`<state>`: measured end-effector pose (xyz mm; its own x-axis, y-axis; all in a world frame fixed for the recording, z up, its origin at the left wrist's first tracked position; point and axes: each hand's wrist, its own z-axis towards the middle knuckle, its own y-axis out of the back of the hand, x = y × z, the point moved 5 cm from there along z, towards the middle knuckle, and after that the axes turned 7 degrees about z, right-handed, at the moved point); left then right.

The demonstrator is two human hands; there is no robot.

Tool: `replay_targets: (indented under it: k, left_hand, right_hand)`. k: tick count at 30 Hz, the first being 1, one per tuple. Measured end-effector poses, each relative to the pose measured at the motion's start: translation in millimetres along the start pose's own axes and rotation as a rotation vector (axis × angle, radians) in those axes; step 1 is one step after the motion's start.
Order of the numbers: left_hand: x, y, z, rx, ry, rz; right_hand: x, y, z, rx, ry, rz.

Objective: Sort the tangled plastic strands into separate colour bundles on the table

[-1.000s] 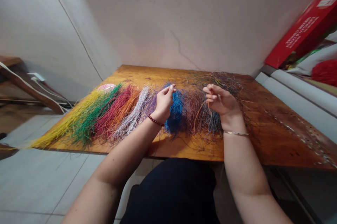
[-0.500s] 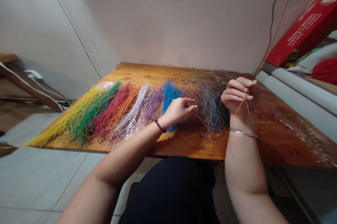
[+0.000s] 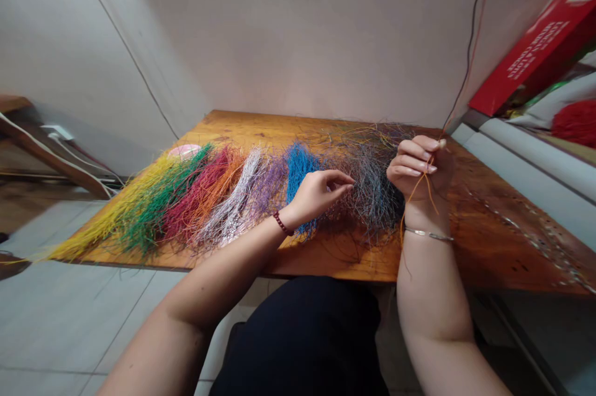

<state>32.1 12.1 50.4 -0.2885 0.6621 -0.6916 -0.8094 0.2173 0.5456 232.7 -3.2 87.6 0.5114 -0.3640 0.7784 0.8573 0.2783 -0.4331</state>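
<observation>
My right hand is closed around orange strands, whose thin ends dangle below the fingers. A dark strand rises from its fingertips toward the upper right. My left hand, in a beaded bracelet, has thumb and forefinger pinched together. Whatever it may hold is too small to make out. It hovers over the table between the blue strand bundle and the grey strand bundle. Farther left lie purple strands, white strands, an orange bundle and a red bundle.
Green strands and yellow strands fill the wooden table's left end. A pink round item sits behind them. Loose mixed threads lie at the back. A red box stands at right, near a beaded string.
My left thumb and forefinger have closed into a pinch, the hand shifting slightly right. My right hand has moved a little left, with the orange strands still in it.
</observation>
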Motion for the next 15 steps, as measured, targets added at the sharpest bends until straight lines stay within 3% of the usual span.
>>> replay_targets:
  k: [6,15]
  left_hand:
    - [-7.0,2.7,-0.4,-0.063,-0.053,-0.07]
    - [-10.1,-1.2,-1.7,-0.006,-0.079,-0.06]
  right_hand:
    - [1.6,4.3,0.2,-0.115,0.0,-0.274]
    - [0.4,2.9,1.3,-0.097,-0.018,-0.187]
